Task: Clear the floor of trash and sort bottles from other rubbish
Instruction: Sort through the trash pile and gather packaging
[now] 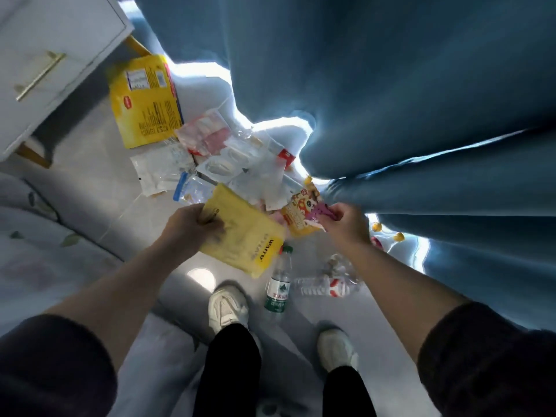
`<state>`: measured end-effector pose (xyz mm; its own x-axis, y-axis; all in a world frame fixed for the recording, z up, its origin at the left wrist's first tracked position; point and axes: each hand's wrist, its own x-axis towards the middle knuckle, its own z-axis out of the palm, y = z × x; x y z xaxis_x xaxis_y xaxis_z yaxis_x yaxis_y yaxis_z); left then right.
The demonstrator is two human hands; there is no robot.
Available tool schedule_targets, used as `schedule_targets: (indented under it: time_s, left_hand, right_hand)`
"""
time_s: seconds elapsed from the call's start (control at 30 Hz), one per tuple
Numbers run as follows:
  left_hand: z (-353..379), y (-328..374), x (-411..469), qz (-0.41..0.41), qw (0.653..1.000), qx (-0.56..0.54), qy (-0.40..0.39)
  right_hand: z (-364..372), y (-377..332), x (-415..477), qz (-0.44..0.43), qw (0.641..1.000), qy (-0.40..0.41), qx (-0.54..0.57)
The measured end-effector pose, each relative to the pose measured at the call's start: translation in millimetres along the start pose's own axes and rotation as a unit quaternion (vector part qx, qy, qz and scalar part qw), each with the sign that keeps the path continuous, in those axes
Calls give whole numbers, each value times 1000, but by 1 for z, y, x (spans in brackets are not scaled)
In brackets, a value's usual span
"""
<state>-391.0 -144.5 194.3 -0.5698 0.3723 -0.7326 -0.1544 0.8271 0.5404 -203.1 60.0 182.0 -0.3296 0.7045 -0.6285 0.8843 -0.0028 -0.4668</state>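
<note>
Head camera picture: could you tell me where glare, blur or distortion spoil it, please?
In the head view, daylight blows out white under the blue curtain; a lamp glare spot shines on the floor; the left hand is motion-blurred; wide-angle distortion bends the edges.

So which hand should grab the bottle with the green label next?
Probably the right hand. The green-label bottle lies on the floor between the arms, but the left hand grips a big yellow bag, while the right holds only a small snack wrapper, easier to drop.
</note>
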Motion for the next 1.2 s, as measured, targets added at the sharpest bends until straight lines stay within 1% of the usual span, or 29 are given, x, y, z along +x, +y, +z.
schedule_targets:
  time_s: [0.13,0.23,0.3,0.33,0.47,0.6,0.7,0.8,0.9,1.03,1.2]
  left_hand:
    - [1,56,-65,17,996,76,-53]
    - [6,78,-115,42,984,146,-93]
    - [14,85,-143,72,970,209,-103]
    - [20,88,-157,82,966,226,-96]
    - [57,99,-218,96,977,177,-68]
    - [108,111,-286,98,978,169,-73]
    - [149,119,-331,85,979,159,-92]
    - [188,131,-364,75,980,150,-105]
    - [222,145,-380,70,983,117,-122]
    - [270,163,-386,90,971,152,-160]
    - [346,183,-393,126,954,180,-203]
  right_hand:
    - [-62,4,-74,48,998,16,40]
    - [-95,18,-125,78,994,30,70]
    - [-115,32,-153,91,992,37,77]
    - [-125,40,-165,89,991,42,86]
    - [-166,81,-211,69,989,59,119]
    - [-208,141,-264,53,984,73,152]
    - [-244,187,-302,81,979,74,172]
    - [-276,226,-326,117,969,103,194]
    - [-295,255,-340,157,955,130,217]
    - [-311,299,-352,206,930,178,246]
    - [-331,378,-363,256,893,225,295]
